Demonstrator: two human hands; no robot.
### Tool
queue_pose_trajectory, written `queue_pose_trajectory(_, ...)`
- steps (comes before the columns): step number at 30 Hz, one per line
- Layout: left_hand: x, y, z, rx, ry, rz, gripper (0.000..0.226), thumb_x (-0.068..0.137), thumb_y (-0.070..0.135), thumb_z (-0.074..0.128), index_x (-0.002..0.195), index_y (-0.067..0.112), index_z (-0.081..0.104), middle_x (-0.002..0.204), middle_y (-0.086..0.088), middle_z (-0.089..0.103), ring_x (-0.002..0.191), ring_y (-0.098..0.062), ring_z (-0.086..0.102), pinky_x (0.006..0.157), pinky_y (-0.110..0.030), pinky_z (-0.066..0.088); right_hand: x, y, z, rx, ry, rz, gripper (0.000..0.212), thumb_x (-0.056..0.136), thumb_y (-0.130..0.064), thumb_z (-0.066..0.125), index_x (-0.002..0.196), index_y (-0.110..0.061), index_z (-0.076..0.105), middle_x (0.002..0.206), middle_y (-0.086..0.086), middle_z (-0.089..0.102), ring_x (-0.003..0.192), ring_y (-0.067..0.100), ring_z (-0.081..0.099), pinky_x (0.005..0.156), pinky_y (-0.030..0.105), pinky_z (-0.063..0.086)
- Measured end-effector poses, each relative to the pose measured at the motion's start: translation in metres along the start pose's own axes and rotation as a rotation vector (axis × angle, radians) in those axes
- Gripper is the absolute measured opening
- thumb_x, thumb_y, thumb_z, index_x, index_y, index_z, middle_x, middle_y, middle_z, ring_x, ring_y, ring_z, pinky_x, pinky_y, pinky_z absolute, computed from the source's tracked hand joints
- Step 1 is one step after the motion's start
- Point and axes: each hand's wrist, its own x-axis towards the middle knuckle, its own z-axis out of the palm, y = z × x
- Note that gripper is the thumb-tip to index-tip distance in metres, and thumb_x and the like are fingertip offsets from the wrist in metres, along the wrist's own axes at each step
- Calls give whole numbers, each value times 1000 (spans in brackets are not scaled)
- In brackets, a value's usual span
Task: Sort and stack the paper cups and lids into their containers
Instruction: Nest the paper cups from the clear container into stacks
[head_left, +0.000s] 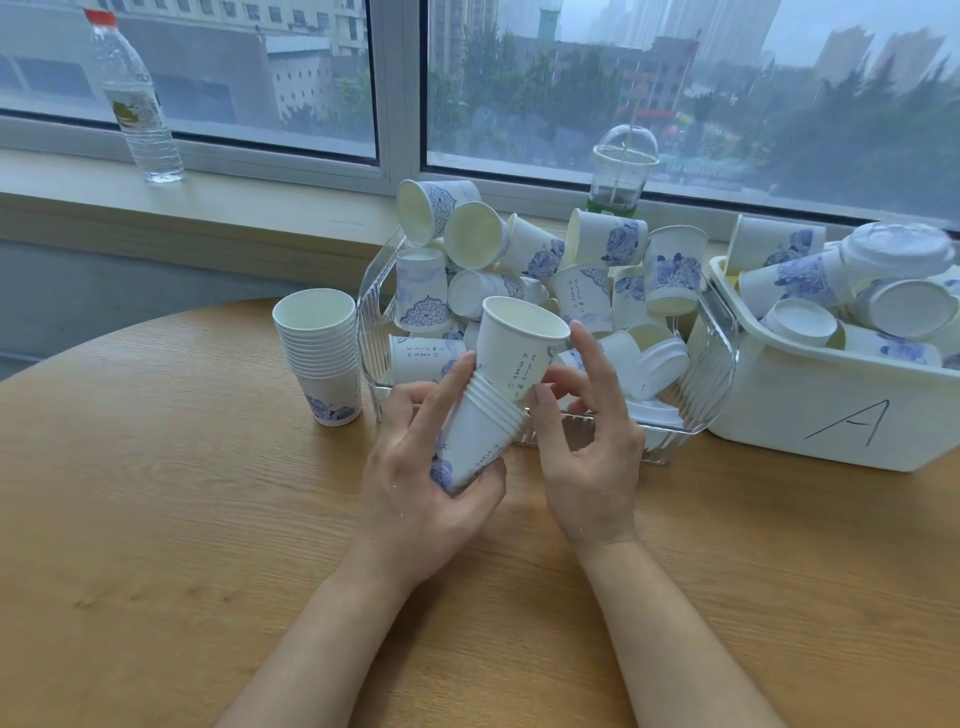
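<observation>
My left hand (415, 467) grips a tilted stack of nested white paper cups (480, 426) with blue flower print, above the table. The top cup (519, 343) sits loosely in the stack, its mouth pointing up and away. My right hand (587, 431) is beside that cup with fingers spread and loosely curved, the thumb close to the cup's side. Behind the hands stands a clear ribbed plastic bin (717, 374) piled with several loose cups and white lids. A second upright stack of cups (319, 353) stands on the table left of the bin.
A white plastic bin marked "A" (810, 415) at the right holds more cups and lids. On the windowsill stand a water bottle (137, 98) and a clear domed drink cup (621, 171). The round wooden table (182, 519) stretches to the front and left.
</observation>
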Motion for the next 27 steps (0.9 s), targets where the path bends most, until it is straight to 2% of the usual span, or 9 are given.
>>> queue_pose_trajectory(3, 0, -1, 0, 4, 9, -9, 85, 74, 21, 79, 154, 14, 51, 115, -2, 53, 109, -1, 55, 97, -9, 39, 0, 3, 0, 13, -5, 2, 50, 99, -27, 66, 148, -24, 55, 106, -10, 75, 85, 15, 68, 76, 43, 57)
queue_pose_trajectory(6, 1, -2, -1, -2, 23, -28, 84, 78, 32, 74, 157, 17, 47, 117, -2, 53, 111, 0, 55, 99, -8, 38, 0, 7, -1, 30, -12, 18, 36, 102, -26, 63, 138, -23, 66, 104, -10, 76, 86, 17, 69, 73, 42, 56)
queue_pose_trajectory(11, 2, -8, -4, -11, 70, -71, 86, 81, 37, 73, 159, 18, 43, 118, -6, 53, 108, -11, 57, 97, -9, 40, -1, 7, 1, -70, -84, -100, 18, 101, -17, 65, 110, -17, 81, 106, -9, 76, 104, 15, 69, 91, 41, 54)
queue_pose_trajectory(14, 1, -8, -4, 5, 63, -58, 85, 81, 38, 74, 158, 19, 45, 118, -3, 54, 110, -12, 58, 100, -10, 39, -2, 4, 6, -61, -135, -134, 16, 101, -15, 66, 101, -14, 83, 104, -9, 77, 104, 18, 70, 90, 38, 55)
queue_pose_trajectory(20, 0, -8, -2, -21, 83, -73, 85, 80, 38, 75, 158, 21, 45, 119, -5, 54, 112, 0, 55, 97, -8, 39, -3, 5, 7, -76, -160, -118, 18, 101, -17, 65, 107, -16, 82, 106, -12, 78, 104, 17, 69, 91, 39, 55)
queue_pose_trajectory(24, -1, -11, 0, -20, 83, -71, 81, 84, 39, 75, 158, 26, 45, 119, -7, 54, 112, -3, 55, 97, -8, 40, -4, 4, 9, -99, -164, -92, 21, 102, -20, 64, 116, -19, 80, 112, -13, 76, 110, 13, 68, 96, 33, 54)
queue_pose_trajectory(27, 0, -9, 1, -40, 106, -116, 77, 86, 41, 75, 156, 25, 48, 122, -7, 55, 113, 3, 55, 98, -6, 39, -4, 3, 11, -133, -186, -77, 27, 103, -21, 63, 127, -20, 75, 119, -13, 73, 113, 9, 65, 98, 34, 53)
